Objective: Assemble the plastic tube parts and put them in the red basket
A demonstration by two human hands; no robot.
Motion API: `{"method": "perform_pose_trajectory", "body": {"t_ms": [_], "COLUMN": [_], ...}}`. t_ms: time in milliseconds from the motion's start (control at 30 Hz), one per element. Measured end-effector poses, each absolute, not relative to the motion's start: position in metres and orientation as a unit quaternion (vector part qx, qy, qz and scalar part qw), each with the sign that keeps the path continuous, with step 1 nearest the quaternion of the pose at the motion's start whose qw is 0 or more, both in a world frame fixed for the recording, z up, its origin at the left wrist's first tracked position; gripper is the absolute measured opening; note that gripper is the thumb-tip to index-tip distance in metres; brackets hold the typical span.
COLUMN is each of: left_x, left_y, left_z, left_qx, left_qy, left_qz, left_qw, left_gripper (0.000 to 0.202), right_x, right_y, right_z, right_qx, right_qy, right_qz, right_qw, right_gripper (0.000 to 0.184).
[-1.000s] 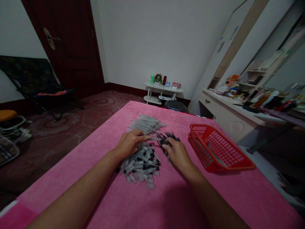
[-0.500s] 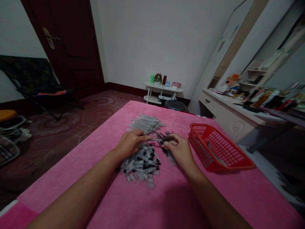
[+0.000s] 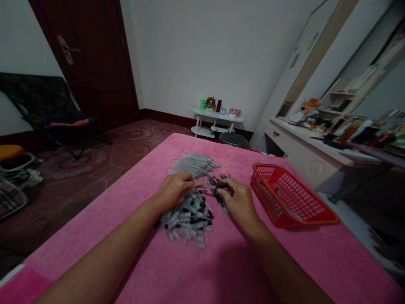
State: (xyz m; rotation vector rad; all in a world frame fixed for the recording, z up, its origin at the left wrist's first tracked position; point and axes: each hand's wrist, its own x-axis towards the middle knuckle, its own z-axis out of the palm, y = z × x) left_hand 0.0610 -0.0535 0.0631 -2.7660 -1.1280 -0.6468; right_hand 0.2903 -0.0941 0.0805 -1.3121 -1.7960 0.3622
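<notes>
My left hand pinches a clear pen barrel that points to the right. My right hand pinches the other end of it, fingers closed, possibly on a thin black refill. Both hands hover over a heap of clear caps with black tips on the pink tablecloth. A pile of thin black refills lies under my right hand's fingers. Beyond the hands rests a bundle of clear pen barrels.
A red plastic basket stands right of my right hand, holding one pen. Past the table stand a small white side table, a dark stool, a dresser at right and a folding chair at left.
My right hand lifted off the black refill pile and moved left, meeting my left hand at the pen barrel. My left hand stayed nearly still.
</notes>
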Motion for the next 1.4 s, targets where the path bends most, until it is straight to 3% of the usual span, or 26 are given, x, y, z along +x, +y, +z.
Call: {"method": "perform_pose_trajectory", "body": {"t_ms": [300,533,767,1000,1167,1400], "left_x": [0.062,0.065,0.066,0.065,0.066,0.066], "left_y": [-0.055,-0.058,-0.058,-0.057,-0.059,-0.058], "left_z": [0.064,0.066,0.063,0.064,0.065,0.066], "left_qx": [-0.903,-0.905,-0.905,-0.9,-0.904,-0.903], "left_qy": [-0.373,-0.371,-0.368,-0.377,-0.37,-0.37], "left_qz": [-0.21,-0.204,-0.211,-0.216,-0.214,-0.219], "left_qw": [0.03,0.031,0.032,0.036,0.028,0.018], "left_gripper": [0.069,0.066,0.067,0.069,0.066,0.068], "right_x": [0.287,0.285,0.287,0.29,0.291,0.292], "right_y": [-0.096,-0.097,-0.101,-0.099,-0.101,-0.1], "right_z": [0.083,0.078,0.082,0.085,0.088,0.091], "right_qx": [-0.542,-0.56,-0.591,-0.55,-0.599,-0.567], "right_qy": [-0.708,-0.67,-0.719,-0.732,-0.739,-0.756], "right_qz": [0.149,0.22,0.125,0.168,0.104,0.107], "right_qw": [0.427,0.435,0.344,0.364,0.29,0.308], "right_gripper": [0.013,0.013,0.039,0.012,0.041,0.021]}}
